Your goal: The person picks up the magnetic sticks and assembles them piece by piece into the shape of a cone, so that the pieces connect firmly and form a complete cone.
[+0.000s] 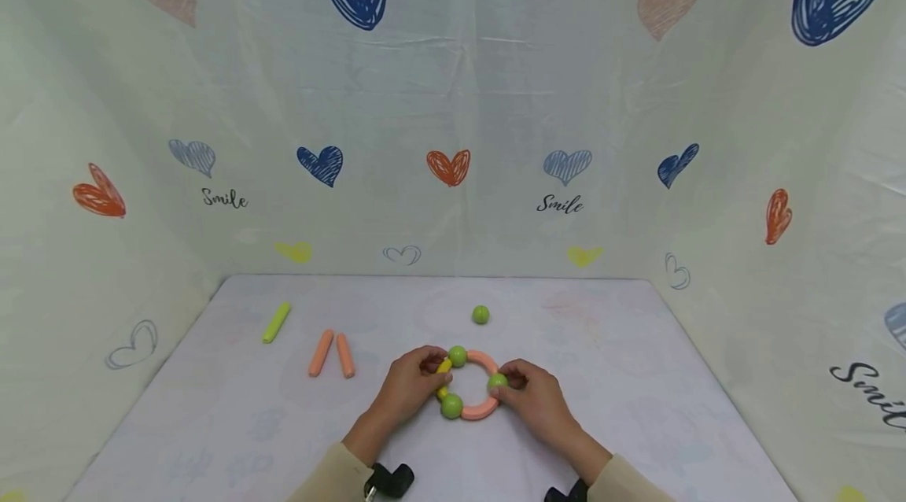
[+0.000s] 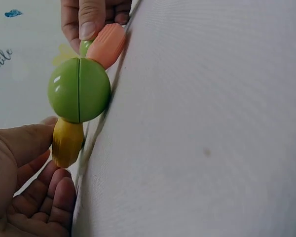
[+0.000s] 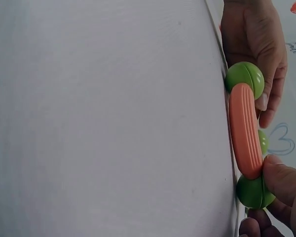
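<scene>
A ring of three green balls joined by curved pieces lies on the table in the head view. Two of the curved pieces are orange, such as the near orange piece (image 1: pixel 481 409), and the left one is a yellow curved piece (image 2: pixel 67 143). My left hand (image 1: pixel 410 385) pinches the yellow piece between thumb and fingers. With thumb and fingers my right hand (image 1: pixel 536 398) grips the right-hand green ball (image 3: pixel 254 191). Another green ball (image 2: pixel 79 90) joins the yellow piece to the near orange one. Fingers partly cover the yellow piece in the head view.
A loose green ball (image 1: pixel 480 315) sits beyond the ring on the white table (image 1: pixel 637 439). Off to the left lie two orange sticks (image 1: pixel 321 353) and a yellow-green stick (image 1: pixel 277 322). A heart-printed curtain (image 1: pixel 495 93) hangs behind and along both sides.
</scene>
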`<state>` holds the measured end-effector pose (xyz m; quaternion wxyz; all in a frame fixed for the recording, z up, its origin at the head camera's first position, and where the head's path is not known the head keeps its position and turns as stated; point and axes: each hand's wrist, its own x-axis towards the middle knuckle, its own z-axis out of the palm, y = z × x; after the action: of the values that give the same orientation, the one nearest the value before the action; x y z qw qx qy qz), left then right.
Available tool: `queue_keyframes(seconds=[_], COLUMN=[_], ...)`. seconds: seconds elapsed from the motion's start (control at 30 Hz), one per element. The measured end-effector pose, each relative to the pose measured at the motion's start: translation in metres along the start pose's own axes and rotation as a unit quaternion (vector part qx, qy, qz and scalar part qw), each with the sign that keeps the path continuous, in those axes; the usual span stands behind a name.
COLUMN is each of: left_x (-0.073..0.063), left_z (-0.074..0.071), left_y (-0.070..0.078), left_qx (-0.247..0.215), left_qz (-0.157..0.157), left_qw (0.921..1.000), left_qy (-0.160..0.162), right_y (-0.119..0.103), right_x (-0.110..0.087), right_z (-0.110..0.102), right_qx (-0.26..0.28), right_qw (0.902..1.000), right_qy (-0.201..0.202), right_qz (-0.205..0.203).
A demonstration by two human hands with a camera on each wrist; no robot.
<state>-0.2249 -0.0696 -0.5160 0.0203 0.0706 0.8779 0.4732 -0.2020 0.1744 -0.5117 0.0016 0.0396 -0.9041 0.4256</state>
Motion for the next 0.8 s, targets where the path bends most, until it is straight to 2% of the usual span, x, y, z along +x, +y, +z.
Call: queue_keyframes(seconds=[0.13, 0.3, 0.5, 0.67, 0.8], left_x=[-0.003, -0.009, -0.014, -0.017, -0.019], left_z=[-0.003, -0.007, -0.009, -0.013, -0.020], left_y=[-0.001, 0.001, -0.003, -0.005, -0.008], left_qx=[-0.004, -0.001, 0.004, 0.010, 0.017], left_qz=[-0.004, -0.012, -0.002, -0.007, -0.013], left_qw=[1.0000, 0.9999, 1.0000, 0.9999, 0.9992], left_qy=[-0.005, -0.009, -0.008, 0.005, 0.033], right_y=[0.002, 0.004, 0.002, 0.000, 0.000], right_x=[0.004, 0.012, 0.018, 0.022, 0.024], right_z=[-0.001, -0.001, 0.001, 0.001, 0.002], right_qx=[0.003, -0.007, 0.000, 0.005, 0.008], right_qw=[1.0000, 1.0000, 1.0000, 1.0000, 0.9999], right_qy=[0.003, -0.002, 0.007, 0.006, 0.002], right_qz=[-0.007, 0.005, 0.000, -0.005, -0.007])
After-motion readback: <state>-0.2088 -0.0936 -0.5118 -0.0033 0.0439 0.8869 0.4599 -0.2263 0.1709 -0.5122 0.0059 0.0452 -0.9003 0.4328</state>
